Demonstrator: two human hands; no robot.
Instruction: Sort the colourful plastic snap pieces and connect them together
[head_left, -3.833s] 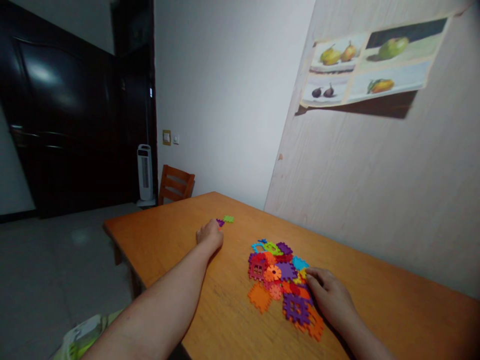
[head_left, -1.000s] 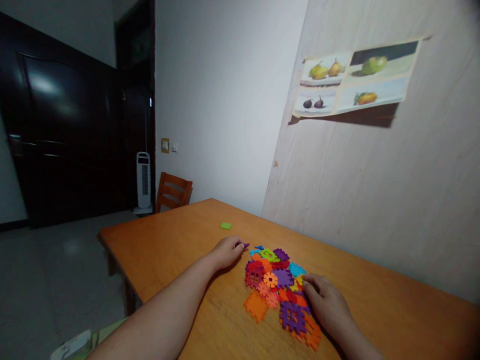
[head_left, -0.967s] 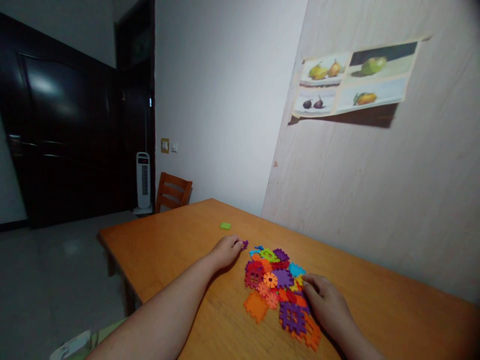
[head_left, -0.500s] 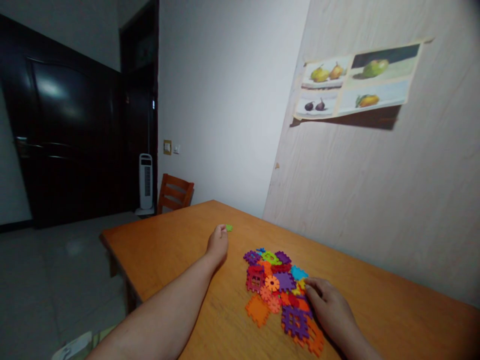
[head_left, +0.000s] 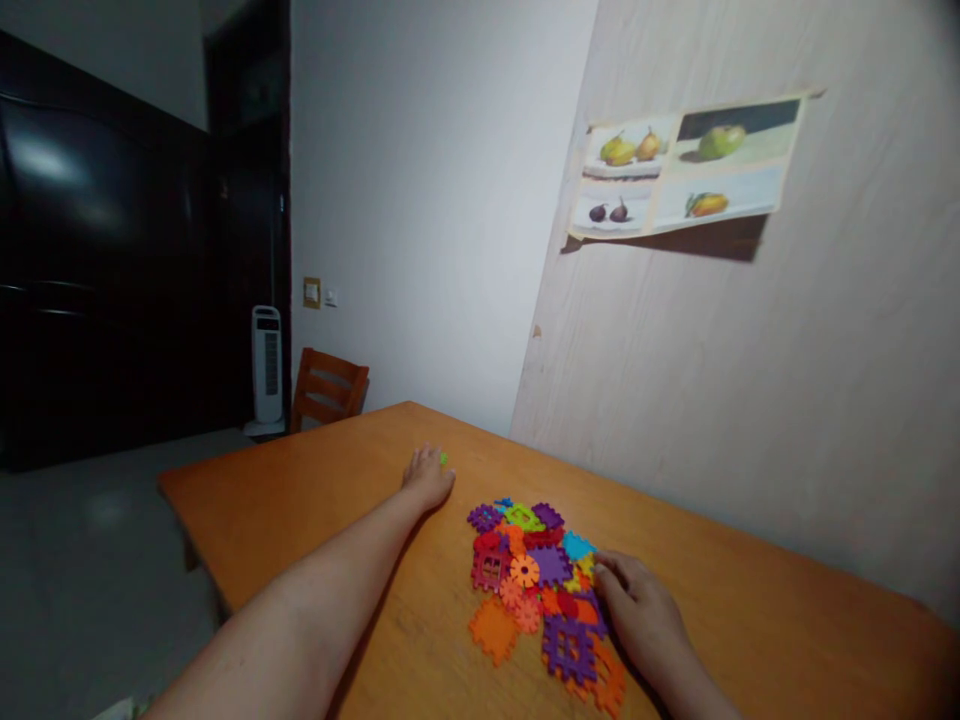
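On the wooden table [head_left: 300,520] lies a pile of flat plastic pieces with notched edges, among them a purple square [head_left: 550,566], an orange round piece [head_left: 524,571] and an orange square [head_left: 495,630]. My left hand [head_left: 428,478] reaches to the far part of the table, palm down with fingers spread. Just beyond it shows a small green piece [head_left: 443,459], partly hidden by the hand. At the pile's right edge rests my right hand [head_left: 636,597], its thumb and forefinger close together beside yellow and blue pieces; what they hold, if anything, is hidden.
A wooden chair [head_left: 330,386] stands behind the table's far left side, near a white tower heater [head_left: 267,370]. The wall runs along the table's far right side, with fruit pictures [head_left: 686,170] taped on it. A dark door [head_left: 97,260] is at the left.
My left hand has let go of the small green piece, its fingers going from a pinch to spread. The whole view has shifted, moving the scene slightly left. My right hand stays by the pile.
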